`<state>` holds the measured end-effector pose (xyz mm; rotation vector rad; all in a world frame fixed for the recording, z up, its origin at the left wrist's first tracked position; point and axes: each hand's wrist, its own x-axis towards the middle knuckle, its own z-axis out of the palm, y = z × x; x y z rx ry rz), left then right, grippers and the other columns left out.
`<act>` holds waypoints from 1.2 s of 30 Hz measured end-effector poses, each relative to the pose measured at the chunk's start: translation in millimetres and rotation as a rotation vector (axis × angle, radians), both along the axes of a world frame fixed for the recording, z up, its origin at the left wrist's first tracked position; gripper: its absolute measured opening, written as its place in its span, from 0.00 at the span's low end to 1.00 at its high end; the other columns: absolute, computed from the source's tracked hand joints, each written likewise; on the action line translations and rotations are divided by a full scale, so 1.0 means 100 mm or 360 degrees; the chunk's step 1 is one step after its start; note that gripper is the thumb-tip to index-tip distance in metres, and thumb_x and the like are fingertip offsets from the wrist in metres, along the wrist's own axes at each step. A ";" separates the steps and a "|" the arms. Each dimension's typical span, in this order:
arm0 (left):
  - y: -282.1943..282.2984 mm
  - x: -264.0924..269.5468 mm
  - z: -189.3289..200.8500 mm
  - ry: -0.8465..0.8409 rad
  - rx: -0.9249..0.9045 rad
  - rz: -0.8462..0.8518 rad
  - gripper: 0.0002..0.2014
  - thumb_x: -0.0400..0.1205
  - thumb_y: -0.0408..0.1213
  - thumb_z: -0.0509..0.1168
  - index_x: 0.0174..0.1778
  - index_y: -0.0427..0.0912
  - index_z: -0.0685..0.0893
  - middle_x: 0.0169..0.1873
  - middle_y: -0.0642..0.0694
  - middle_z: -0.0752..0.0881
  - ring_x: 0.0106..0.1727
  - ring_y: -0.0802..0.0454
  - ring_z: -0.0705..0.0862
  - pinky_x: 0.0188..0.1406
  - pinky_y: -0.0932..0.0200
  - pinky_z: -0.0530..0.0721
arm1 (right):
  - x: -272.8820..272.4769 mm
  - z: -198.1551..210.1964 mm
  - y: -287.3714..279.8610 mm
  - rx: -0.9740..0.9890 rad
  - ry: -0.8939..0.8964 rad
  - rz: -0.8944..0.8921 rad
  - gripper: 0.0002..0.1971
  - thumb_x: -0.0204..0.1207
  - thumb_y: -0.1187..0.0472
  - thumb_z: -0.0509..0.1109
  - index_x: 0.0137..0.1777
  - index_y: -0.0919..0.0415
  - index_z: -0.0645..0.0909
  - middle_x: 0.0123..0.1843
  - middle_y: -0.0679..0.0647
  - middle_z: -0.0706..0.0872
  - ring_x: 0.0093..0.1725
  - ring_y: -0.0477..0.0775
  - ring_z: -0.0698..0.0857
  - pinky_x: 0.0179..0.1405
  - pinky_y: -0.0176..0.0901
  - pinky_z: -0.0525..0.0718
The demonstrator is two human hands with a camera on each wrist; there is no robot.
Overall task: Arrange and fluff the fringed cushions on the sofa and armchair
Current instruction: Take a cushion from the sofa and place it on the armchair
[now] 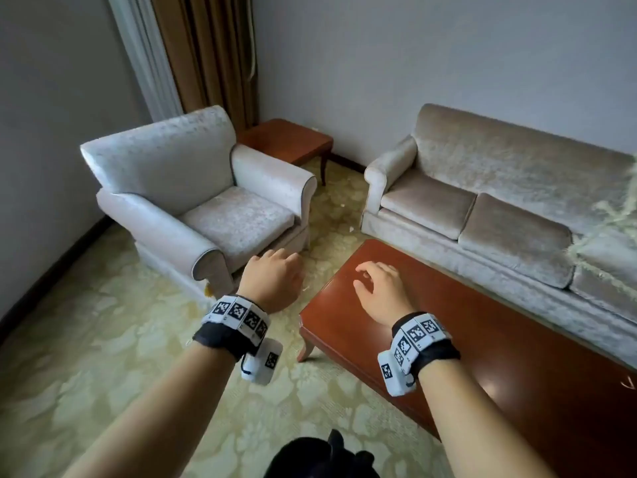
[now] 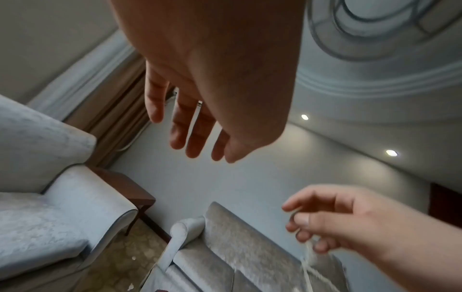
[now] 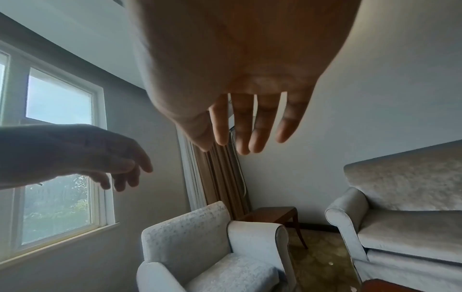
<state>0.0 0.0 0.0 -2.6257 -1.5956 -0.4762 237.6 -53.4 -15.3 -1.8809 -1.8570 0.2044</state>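
A pale armchair (image 1: 238, 219) stands at the left with nothing on its seat. The beige sofa (image 1: 517, 163) runs along the right wall. At the sofa's far right end I see only the pale green fringe of a cushion (image 1: 615, 215), cut off by the frame edge. My left hand (image 1: 272, 274) hovers in the air in front of the armchair, fingers relaxed and straight (image 2: 190, 136), holding nothing. My right hand (image 1: 375, 288) hovers over the near corner of the coffee table, fingers spread (image 3: 250, 138) and holding nothing. Fringe strands (image 2: 312, 264) show behind the right hand in the left wrist view.
A red-brown coffee table (image 1: 499, 357) stands in front of the sofa. A small wooden side table (image 1: 286, 139) fills the corner between armchair and sofa. Brown curtains (image 1: 213, 53) hang behind the armchair beside a window (image 3: 57, 158). Patterned carpet (image 1: 103, 339) lies open at the left.
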 end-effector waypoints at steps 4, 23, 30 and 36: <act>0.09 -0.59 -0.23 -0.0106 -0.0158 -0.0020 0.11 0.83 0.48 0.58 0.53 0.50 0.82 0.46 0.48 0.82 0.49 0.42 0.83 0.38 0.53 0.74 | -0.53 -0.09 0.09 -0.0107 0.0061 -0.0007 0.11 0.75 0.51 0.68 0.57 0.46 0.80 0.48 0.43 0.83 0.50 0.50 0.80 0.48 0.52 0.84; 1.77 -1.75 -0.53 -0.0158 -0.0339 0.0031 0.18 0.80 0.54 0.51 0.56 0.53 0.80 0.48 0.51 0.84 0.48 0.45 0.84 0.41 0.49 0.83 | -1.42 -0.34 1.71 -0.0223 0.0192 -0.0006 0.12 0.76 0.51 0.71 0.59 0.47 0.81 0.53 0.42 0.84 0.51 0.45 0.81 0.41 0.39 0.77; 2.70 -1.76 -0.33 -0.0396 -0.0441 0.0227 0.12 0.83 0.50 0.61 0.60 0.54 0.81 0.49 0.54 0.83 0.47 0.51 0.84 0.43 0.52 0.84 | -1.35 -0.31 3.00 -0.0086 0.0426 0.0126 0.12 0.75 0.54 0.72 0.58 0.49 0.82 0.52 0.45 0.84 0.49 0.44 0.81 0.48 0.46 0.82; 3.56 -1.66 -0.15 -0.0370 -0.0317 0.0295 0.14 0.82 0.50 0.60 0.61 0.54 0.81 0.50 0.52 0.84 0.49 0.51 0.84 0.47 0.49 0.85 | -1.27 -0.16 3.99 -0.0128 0.0345 0.0229 0.12 0.76 0.53 0.71 0.59 0.47 0.82 0.52 0.43 0.83 0.49 0.43 0.81 0.47 0.45 0.83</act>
